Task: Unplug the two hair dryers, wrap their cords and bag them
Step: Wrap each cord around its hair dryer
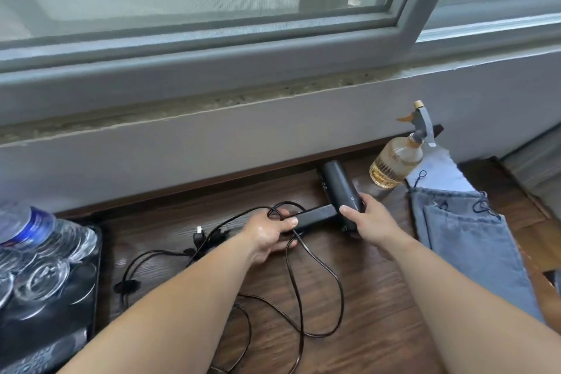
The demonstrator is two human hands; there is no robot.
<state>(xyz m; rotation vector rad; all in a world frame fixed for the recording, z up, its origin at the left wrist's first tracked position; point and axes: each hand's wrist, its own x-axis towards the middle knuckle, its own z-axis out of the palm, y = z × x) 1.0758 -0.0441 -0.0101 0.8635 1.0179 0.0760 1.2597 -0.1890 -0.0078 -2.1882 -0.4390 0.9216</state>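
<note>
Dryer (337,188), black, lies on the dark wood counter (358,297) just below the window sill (212,100), its barrel pointing away from me toward the wall and its handle stretching leftward. My right hand (368,220) is wrapped around the near end of the barrel, thumb on top, fingers curled under where I cannot see them. My left hand (270,234) is closed on the end of the handle, thumb pressed along its top, and a loop of the cord (299,276) passes over my knuckles there. From that hand the cord trails toward me in loose, crossing loops over the counter. Its plug (198,235) lies free on the wood just left of my left wrist, prongs up, not in any socket. A black strap tab (127,286) sits on the cord farther left.

Near the right of the barrel stands a spray bottle (394,161) of amber liquid, close to but not touching my right hand. Beside it a denim bag (467,240) lies flat, its dark drawstring (484,206) loose at the mouth. On the far left a black tray (88,307) holds upturned glasses (42,281) and a water bottle (24,225) lying on its side.
</note>
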